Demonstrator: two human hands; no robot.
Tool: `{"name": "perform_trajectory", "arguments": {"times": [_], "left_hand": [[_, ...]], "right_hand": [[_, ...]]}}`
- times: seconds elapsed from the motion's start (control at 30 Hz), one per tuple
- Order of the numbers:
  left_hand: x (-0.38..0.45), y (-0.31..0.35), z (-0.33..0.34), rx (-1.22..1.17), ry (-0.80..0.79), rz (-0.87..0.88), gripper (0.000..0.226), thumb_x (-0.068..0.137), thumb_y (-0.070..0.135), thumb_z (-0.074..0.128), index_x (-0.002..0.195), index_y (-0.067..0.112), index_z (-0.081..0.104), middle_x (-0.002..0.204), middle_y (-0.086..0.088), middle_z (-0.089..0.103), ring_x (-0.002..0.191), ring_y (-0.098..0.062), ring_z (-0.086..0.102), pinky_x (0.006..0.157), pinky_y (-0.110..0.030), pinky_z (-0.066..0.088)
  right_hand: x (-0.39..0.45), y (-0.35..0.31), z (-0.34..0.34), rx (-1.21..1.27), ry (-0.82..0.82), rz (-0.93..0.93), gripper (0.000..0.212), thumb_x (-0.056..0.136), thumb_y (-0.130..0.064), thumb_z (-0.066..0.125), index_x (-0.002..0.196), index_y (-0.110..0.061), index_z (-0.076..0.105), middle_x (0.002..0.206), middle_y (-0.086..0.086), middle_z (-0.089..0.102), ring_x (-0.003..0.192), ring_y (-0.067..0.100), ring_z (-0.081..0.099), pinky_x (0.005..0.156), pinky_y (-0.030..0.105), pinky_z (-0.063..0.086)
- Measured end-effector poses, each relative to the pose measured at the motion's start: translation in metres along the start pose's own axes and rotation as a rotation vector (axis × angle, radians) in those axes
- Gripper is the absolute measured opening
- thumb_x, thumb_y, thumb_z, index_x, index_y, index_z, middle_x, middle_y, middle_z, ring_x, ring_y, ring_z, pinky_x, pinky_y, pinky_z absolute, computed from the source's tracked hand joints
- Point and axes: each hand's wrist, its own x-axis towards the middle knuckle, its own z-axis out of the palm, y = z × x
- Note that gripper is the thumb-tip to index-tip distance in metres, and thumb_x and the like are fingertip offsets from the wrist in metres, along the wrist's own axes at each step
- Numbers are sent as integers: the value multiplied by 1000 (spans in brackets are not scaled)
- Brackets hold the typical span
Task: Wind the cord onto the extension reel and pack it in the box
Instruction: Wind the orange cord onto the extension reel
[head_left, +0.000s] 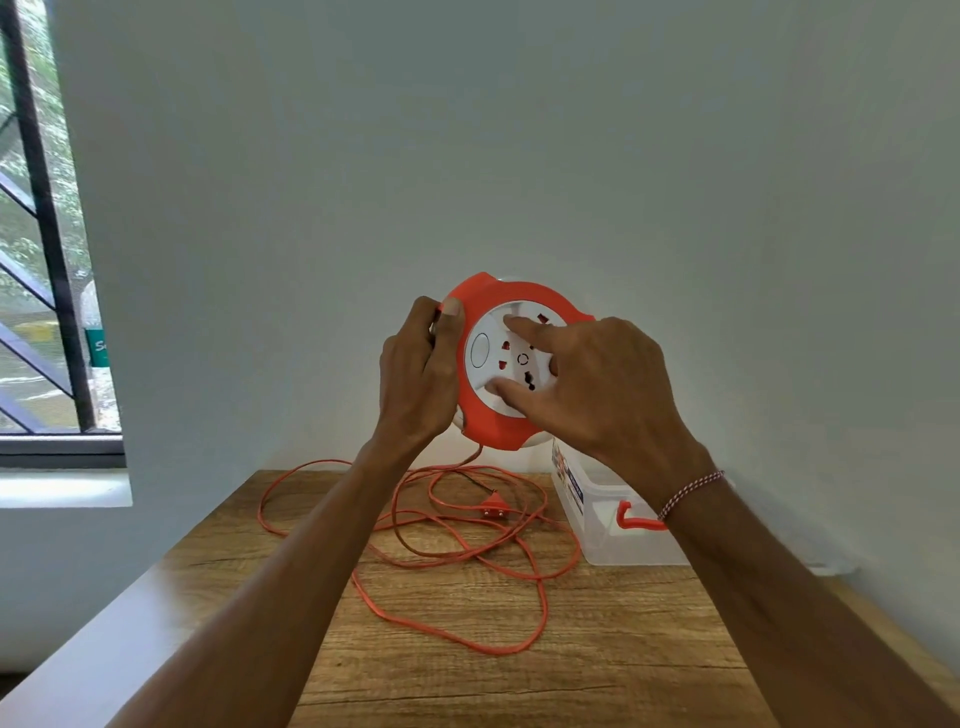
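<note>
I hold a round orange extension reel (498, 415) with a white socket face up in the air above the table. My left hand (418, 371) grips its left rim, thumb on the orange edge. My right hand (597, 384) rests on the white centre disc, with the thumb and a finger pressed into its recesses. The orange cord (467, 551) hangs from the reel's underside and lies in loose loops on the wooden table (597, 649). Its orange plug (493, 506) lies among the loops. A clear plastic box (608, 525) with an orange latch stands at the back right, partly hidden by my right arm.
A plain white wall rises right behind the table. A window with black bars (47, 234) is at the left, with a white sill below it. The table's left edge runs diagonally towards me.
</note>
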Motion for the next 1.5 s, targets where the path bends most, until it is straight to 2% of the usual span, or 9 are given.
{"name": "perform_trajectory", "arguments": {"times": [0.13,0.37,0.5,0.77,0.87,1.0,1.2,1.37,1.5], "left_hand": [[-1,-1,0,-8,-2,-18,39,98,44,35,94,10,54,73,10,63,60,-9,64,55,-31,58],[0,-1,-1,-5,-3,-5,36,99,41,36,96,9,54,74,13,63,61,-6,64,55,-26,57],[1,-1,-1,-4,2,2,35,99,41,35,96,11,54,74,13,63,62,-8,65,55,-27,57],[1,-1,-1,15,0,1,35,98,42,35,96,12,53,74,15,63,63,-6,65,55,-24,58],[2,0,-3,0,8,-19,34,98,43,35,95,15,53,76,14,63,65,-7,66,57,-24,58],[0,3,-3,-10,2,-24,38,100,44,36,92,10,52,74,-1,65,61,-17,66,55,-45,58],[-1,5,-2,-21,1,-37,39,99,46,36,93,11,53,74,4,64,61,-12,66,56,-42,59],[-1,5,-2,-26,-1,-42,36,100,42,36,97,10,54,78,3,66,64,-14,67,58,-44,60],[-1,5,-2,-26,3,-34,34,100,41,36,97,12,54,78,8,65,64,-11,67,58,-38,60]], "right_hand": [[2,1,-2,-35,0,-22,65,78,-68,55,127,-26,59,110,9,70,91,27,63,76,37,53],[4,6,-10,57,-109,-246,33,71,-20,81,102,-20,73,126,10,59,114,31,48,85,43,52],[3,-1,-10,-50,-230,-227,48,67,-26,83,113,-32,68,142,5,46,124,30,38,94,45,46],[0,-3,-1,-142,-168,-193,62,58,-31,88,115,-37,66,128,11,55,109,35,49,80,46,51],[-2,-4,3,-106,-123,-145,65,66,-34,83,126,-38,58,127,15,52,109,35,50,78,46,54],[-4,-2,3,-63,-44,-63,57,73,-42,71,128,-40,55,117,14,57,98,30,60,73,40,55],[0,-2,2,7,29,59,73,77,-73,50,132,-26,54,109,6,70,82,25,69,71,34,56],[2,2,-2,14,48,-40,63,81,-62,56,126,-17,59,103,6,71,88,24,62,70,32,54],[4,8,-8,107,21,-170,31,81,-28,72,110,-17,69,115,9,64,105,26,53,79,39,56]]}}
